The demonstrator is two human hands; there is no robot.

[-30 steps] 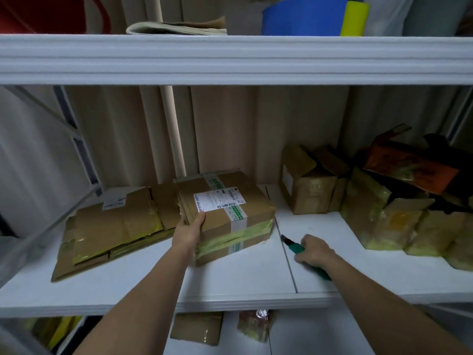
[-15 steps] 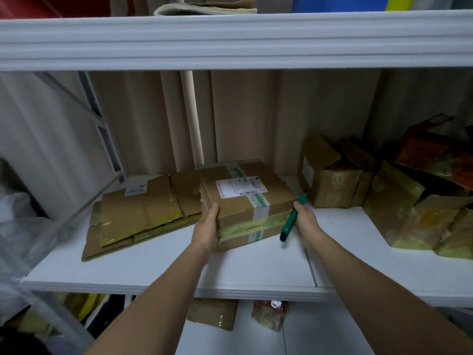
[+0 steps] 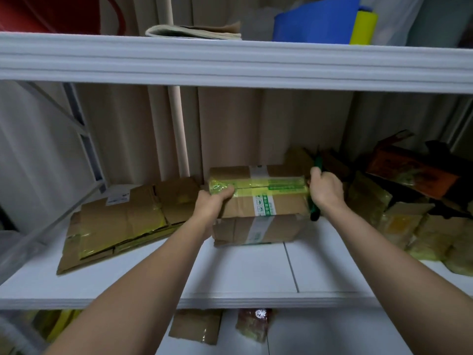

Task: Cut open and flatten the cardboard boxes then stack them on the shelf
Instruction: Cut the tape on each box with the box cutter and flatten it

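Dim, flat indoor light with a greenish cast, and deep shadow at the back right of the shelf (image 3: 332,267). The wide lens bows the upper shelf edge (image 3: 230,65). The hands look slightly soft with motion, and yellow tape (image 3: 256,184) catches a faint sheen.

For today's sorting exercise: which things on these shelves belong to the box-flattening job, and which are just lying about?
Belongs to the job:
taped cardboard box, gripped by the left hand
green cutter in the right hand
flattened cardboard stack
uncut boxes at right
white shelf

Just lying about:
blue container
yellow roll
folded papers
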